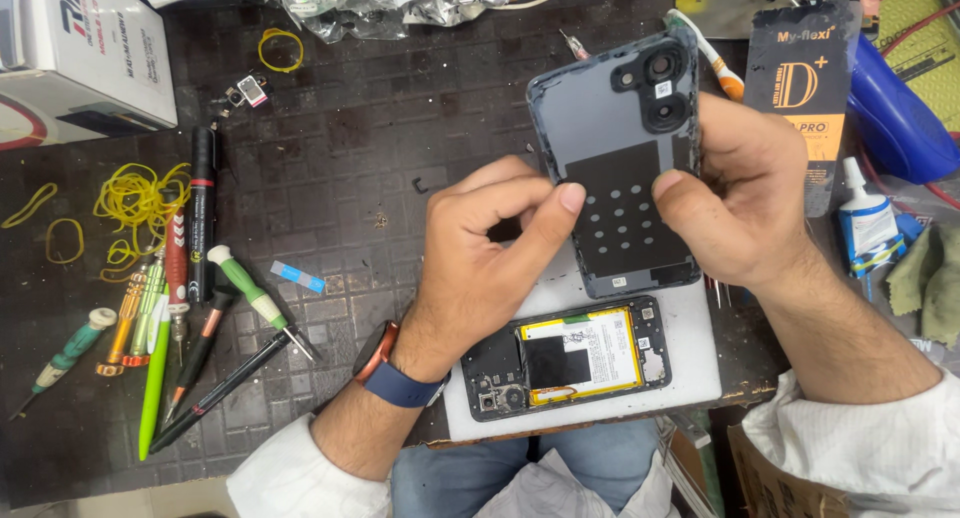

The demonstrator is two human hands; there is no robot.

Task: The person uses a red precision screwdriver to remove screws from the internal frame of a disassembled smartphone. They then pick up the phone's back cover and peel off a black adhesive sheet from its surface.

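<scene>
I see both hands up over the white pad [690, 363]: the left hand [490, 243] pinches the edge of the grey plastic phone back cover [615, 168], the right hand [745, 203] grips its other side, thumb pressed on. The opened phone with yellow-edged battery [570, 358] lies below.

at your frame's left lie screwdrivers [252, 296], pens [202, 214] and yellow rubber bands [135, 200]; a white box [85, 53] sits upper left.

The right hand [745, 198] hides the back cover's [620, 168] right edge; the white box [75, 58] runs off frame top-left.
</scene>
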